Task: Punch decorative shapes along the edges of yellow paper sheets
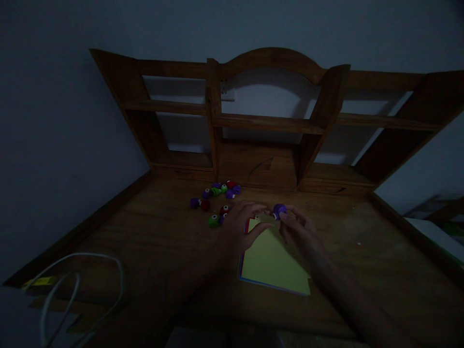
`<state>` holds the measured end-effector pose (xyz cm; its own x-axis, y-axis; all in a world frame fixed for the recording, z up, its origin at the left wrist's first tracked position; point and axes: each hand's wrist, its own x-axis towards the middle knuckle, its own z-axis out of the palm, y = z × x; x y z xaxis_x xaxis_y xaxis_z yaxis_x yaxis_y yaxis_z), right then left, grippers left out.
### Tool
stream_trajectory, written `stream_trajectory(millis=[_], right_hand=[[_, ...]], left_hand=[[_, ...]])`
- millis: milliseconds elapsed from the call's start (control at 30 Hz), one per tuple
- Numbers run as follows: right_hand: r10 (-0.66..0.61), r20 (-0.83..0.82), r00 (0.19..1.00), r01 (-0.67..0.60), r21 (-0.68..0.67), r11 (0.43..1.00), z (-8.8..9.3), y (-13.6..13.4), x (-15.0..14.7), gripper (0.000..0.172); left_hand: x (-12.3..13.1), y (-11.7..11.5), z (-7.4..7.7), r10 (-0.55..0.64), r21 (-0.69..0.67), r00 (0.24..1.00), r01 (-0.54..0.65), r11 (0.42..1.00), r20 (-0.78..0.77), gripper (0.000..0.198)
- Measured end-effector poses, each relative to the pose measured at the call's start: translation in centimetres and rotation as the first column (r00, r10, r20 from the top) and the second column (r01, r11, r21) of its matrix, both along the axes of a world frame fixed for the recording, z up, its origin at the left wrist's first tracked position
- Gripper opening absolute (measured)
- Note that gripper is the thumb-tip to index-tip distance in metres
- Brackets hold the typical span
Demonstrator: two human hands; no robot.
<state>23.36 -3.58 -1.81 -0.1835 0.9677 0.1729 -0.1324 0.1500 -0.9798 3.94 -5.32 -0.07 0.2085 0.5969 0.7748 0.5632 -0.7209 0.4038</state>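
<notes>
My right hand (299, 227) pinches a small purple toy piece (279, 210) with a white patch, held above the far part of a paper stack. Facing it from the left, my left hand (242, 227) has thumb and fingers apart with nothing between them. The stack of coloured paper (275, 256) has a yellow sheet on top, with red and blue edges peeking out on its left. Beyond and left of my left hand lie several small toys, among them a green one (213, 221) and a red one (224, 210) with a white eye-like spot, partly hidden by the hand.
More purple, green and red toys (224, 188) lie toward the back of the wooden desk (155, 232). A wooden shelf unit (268, 123) stands along the wall. A white cable (119, 270) loops at the front left. The room is dim.
</notes>
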Motion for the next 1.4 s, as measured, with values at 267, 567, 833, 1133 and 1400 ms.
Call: stream_trajectory(millis=[267, 567, 833, 1133, 1400], right_hand=[[0.089, -0.166, 0.982, -0.116, -0.156, 0.981, -1.0, 0.6, -0.4, 0.023], [0.088, -0.125, 0.988, -0.101, -0.1, 0.99, -1.2, 0.4, -0.5, 0.023], [0.057, -0.074, 0.996, -0.067, -0.137, 0.988, -1.2, 0.6, -0.5, 0.032], [0.092, -0.015, 0.996, -0.094, -0.125, 0.988, -0.9, 0.9, -0.2, 0.036], [-0.18, 0.346, 0.921, 0.162, 0.081, 0.984, -1.4, 2.6, 2.8, 0.032]], left_hand=[[1.2, 0.2, -1.2, -0.052, -0.291, 0.996, 0.027, 0.956, -0.077, 0.019], [1.4, 0.2, -1.2, -0.066, -0.306, 0.996, 0.043, 0.951, -0.064, 0.01], [1.4, 0.4, -1.3, -0.134, -0.255, 0.99, 0.118, 0.96, -0.047, 0.052], [-1.9, 2.7, -0.5, -0.001, -0.261, 0.998, -0.017, 0.965, -0.07, 0.039], [-14.7, 3.4, -1.0, 0.1, -0.477, 0.97, -0.198, 0.856, -0.223, 0.039]])
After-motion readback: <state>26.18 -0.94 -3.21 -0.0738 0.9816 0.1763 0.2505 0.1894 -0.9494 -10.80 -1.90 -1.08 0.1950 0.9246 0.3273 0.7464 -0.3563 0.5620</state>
